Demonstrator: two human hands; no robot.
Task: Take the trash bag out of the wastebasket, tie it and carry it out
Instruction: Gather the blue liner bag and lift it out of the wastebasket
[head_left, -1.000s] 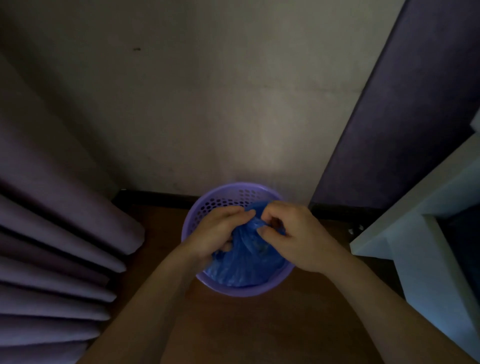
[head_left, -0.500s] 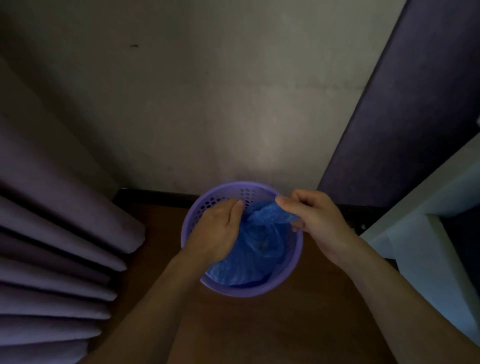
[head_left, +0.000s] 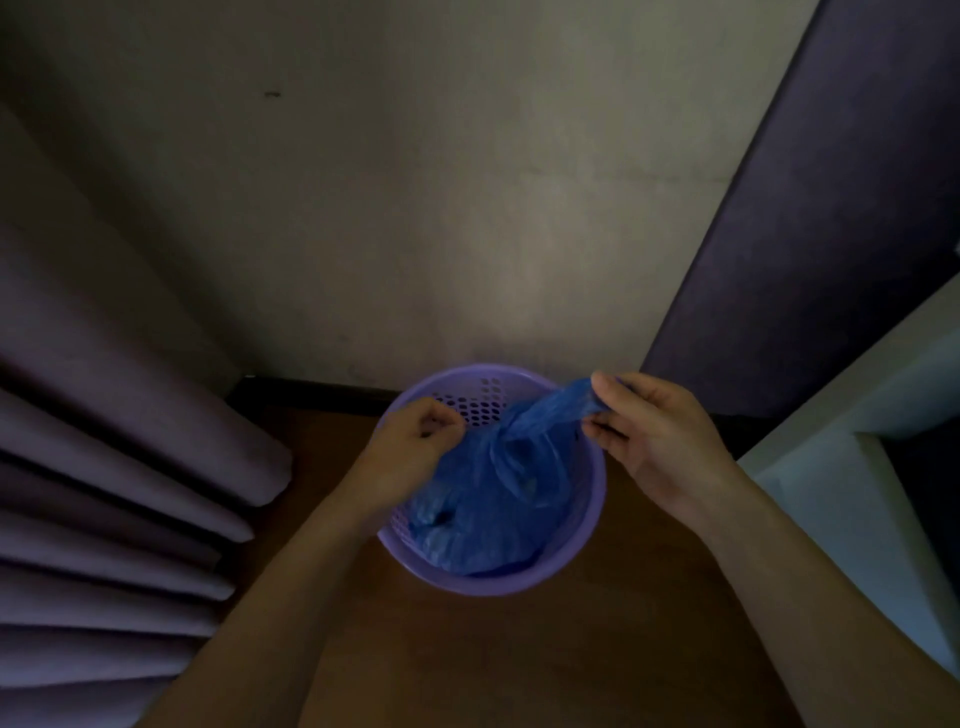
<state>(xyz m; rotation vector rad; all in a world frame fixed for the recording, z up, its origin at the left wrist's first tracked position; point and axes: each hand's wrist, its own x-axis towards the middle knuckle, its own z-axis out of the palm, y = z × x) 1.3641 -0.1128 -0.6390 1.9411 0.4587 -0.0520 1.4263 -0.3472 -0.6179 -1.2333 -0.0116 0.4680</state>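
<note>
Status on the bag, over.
Right hand grip on trash bag corner; left hand pinched at its edge. Bag in wastebasket, untied. Nothing blocking.

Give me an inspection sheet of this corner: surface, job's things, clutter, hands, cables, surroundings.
Surface: brown wooden floor, dimly lit.
Job's things: purple perforated wastebasket stands upright on the floor by the wall; blue trash bag sits inside it, one gathered strip stretched up past the right rim.
Clutter: nothing seen.
Hands: left hand closed on the bag's left side over the basket; right hand pinches the stretched strip.
Cables: nothing seen.
Surroundings: beige wall with dark baseboard, pleated curtain at left, dark panel and white furniture at right.
</note>
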